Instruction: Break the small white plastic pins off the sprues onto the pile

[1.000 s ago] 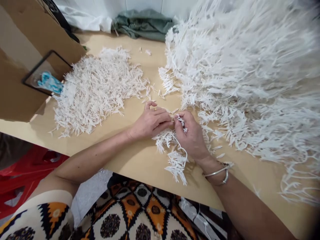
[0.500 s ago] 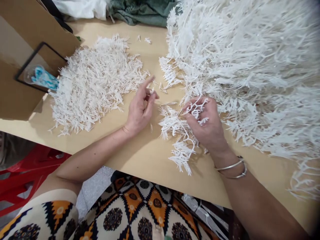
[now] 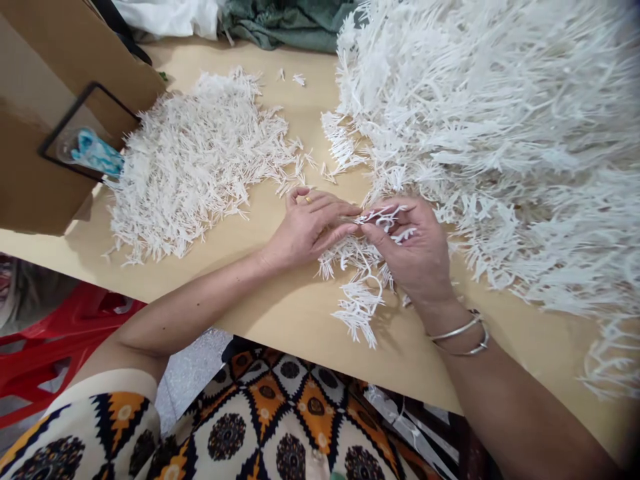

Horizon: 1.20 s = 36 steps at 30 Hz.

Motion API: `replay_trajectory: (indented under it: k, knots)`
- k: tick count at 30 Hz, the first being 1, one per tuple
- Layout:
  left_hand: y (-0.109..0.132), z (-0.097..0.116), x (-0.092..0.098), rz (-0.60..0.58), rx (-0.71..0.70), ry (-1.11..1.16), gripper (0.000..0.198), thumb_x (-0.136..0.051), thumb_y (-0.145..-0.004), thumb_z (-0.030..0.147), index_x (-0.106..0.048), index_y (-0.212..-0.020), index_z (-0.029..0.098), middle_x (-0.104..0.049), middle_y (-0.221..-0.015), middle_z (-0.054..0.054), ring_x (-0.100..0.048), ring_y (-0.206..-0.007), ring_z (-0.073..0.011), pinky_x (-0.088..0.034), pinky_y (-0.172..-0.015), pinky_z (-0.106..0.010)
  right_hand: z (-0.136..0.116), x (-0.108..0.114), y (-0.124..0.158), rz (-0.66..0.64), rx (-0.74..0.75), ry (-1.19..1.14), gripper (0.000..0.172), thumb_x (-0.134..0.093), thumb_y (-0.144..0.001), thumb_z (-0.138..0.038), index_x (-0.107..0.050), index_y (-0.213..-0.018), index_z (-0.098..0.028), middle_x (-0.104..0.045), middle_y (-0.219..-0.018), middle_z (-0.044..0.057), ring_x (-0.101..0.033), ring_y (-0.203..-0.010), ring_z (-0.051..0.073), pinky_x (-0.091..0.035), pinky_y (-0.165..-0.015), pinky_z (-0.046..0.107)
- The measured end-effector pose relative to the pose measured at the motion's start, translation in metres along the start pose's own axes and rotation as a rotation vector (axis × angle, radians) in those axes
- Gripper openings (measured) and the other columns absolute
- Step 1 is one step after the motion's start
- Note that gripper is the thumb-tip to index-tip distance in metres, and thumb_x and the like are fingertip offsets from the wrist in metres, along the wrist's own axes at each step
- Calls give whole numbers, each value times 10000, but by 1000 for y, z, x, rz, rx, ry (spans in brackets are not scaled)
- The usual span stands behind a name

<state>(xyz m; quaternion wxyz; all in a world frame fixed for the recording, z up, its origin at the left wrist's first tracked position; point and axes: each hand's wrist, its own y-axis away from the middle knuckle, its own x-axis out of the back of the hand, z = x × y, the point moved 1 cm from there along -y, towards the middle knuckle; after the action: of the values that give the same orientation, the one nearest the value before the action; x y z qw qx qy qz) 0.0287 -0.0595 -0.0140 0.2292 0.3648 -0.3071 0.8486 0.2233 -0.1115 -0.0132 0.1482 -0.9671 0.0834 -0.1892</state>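
Note:
My right hand [image 3: 413, 250] grips a white branched plastic sprig [image 3: 387, 217], its thin curled stems sticking out between thumb and fingers. The thumb and fingertips of my left hand [image 3: 313, 227] pinch the left end of this sprig, right beside my right fingertips. Beneath both hands lies a small bunch of white sprigs [image 3: 357, 310], partly covered by them. A wide heap of small white pieces [image 3: 200, 160] spreads out to the left of my left hand. Behind and to the right of my right hand rises a much larger pile of white branched sprigs [image 3: 475, 120].
On the left stands a cardboard box [image 3: 30, 133] with a black wire frame [image 3: 75, 110] and a clear cup [image 3: 95, 153] holding something blue and white. Dark green cloth [image 3: 285, 23] lies at the back of the table [image 3: 280, 313]. A red plastic stool [image 3: 75, 327] is below left.
My left hand has moved right and toward me, from beside the left heap to the sprig, and closed on its end. My right hand has stayed nearly in place with the sprig.

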Motion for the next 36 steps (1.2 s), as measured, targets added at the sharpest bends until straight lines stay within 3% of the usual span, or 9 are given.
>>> replay_trajectory:
  k: [3, 6, 12, 19, 22, 27, 29, 33, 36]
  knots:
    - [1, -1, -1, 1, 25, 65, 297, -545, -1054, 509, -687, -1186, 284, -804, -1046, 36, -713, -1006, -139, -221, -1160, -408, -1, -3, 0, 16, 14, -8, 65, -736, -916, -299, -690, -950, -269, -742, -1031, 30, -683, -928, 200, -519, -738, 370]
    - [2, -2, 1, 44, 51, 97, 284, -538, -1059, 499, -700, -1030, 267, -799, -975, 57, -707, -913, -121, -240, -1141, -391, 6, -5, 0, 63, -5, -77, 57, -743, -910, -309, -701, -928, -276, -727, -1010, 19, -666, -886, 185, -515, -729, 361]
    - [1, 0, -1, 36, 37, 135, 422, -550, -1009, 624, -669, -1203, 268, -797, -1090, 20, -721, -987, -138, -245, -1135, -392, 12, -5, 1, 90, -65, -10, 93, -761, -895, -354, -717, -941, -285, -728, -906, 11, -601, -728, 170, -518, -681, 369]
    - [-1, 0, -1, -56, -24, -44, 492, -327, -1113, 515, -678, -923, 228, -730, -882, 13, -622, -883, -143, -255, -1071, -421, -2, -11, 1, 44, -15, 52, 97, -710, -928, -330, -641, -891, -273, -684, -862, 27, -609, -761, 190, -512, -715, 393]
    - [2, 4, -1, -68, -92, -71, 470, -345, -1115, 470, -632, -844, 213, -687, -827, 9, -595, -882, -147, -263, -1065, -419, 4, -12, -2, 37, -30, 89, 83, -674, -938, -301, -614, -890, -270, -645, -839, 22, -577, -734, 189, -507, -736, 411]
    - [9, 19, -3, -147, -325, -21, 363, -411, -1100, 435, -627, -885, 238, -713, -838, 36, -608, -874, -134, -244, -1087, -442, 23, -2, -15, 191, -38, 110, 172, -702, -911, -341, -559, -837, -279, -648, -809, 20, -581, -720, 195, -510, -743, 423]
    - [8, 15, 1, -13, -270, -1, 370, -403, -1096, 443, -603, -863, 236, -694, -800, 43, -606, -815, -128, -291, -1078, -444, 27, 2, -17, 180, -52, 60, 197, -723, -903, -388, -565, -850, -281, -661, -788, 11, -587, -688, 183, -510, -705, 402]
    - [1, -25, 23, 460, 77, -15, 355, -433, -1069, 494, -533, -841, 242, -596, -784, 9, -561, -771, -150, -449, -882, -393, 25, 6, -10, 63, -107, -141, 190, -659, -970, -465, -589, -1001, -291, -661, -748, -17, -585, -614, 153, -498, -639, 357]
    - [1, -63, 37, 740, 178, -45, 307, -597, -988, 546, -573, -1119, 270, -604, -1065, -56, -576, -906, -183, -495, -870, -401, 21, 6, -2, 20, -136, -192, 204, -601, -1006, -484, -599, -1080, -294, -653, -780, -11, -608, -640, 152, -488, -609, 332]
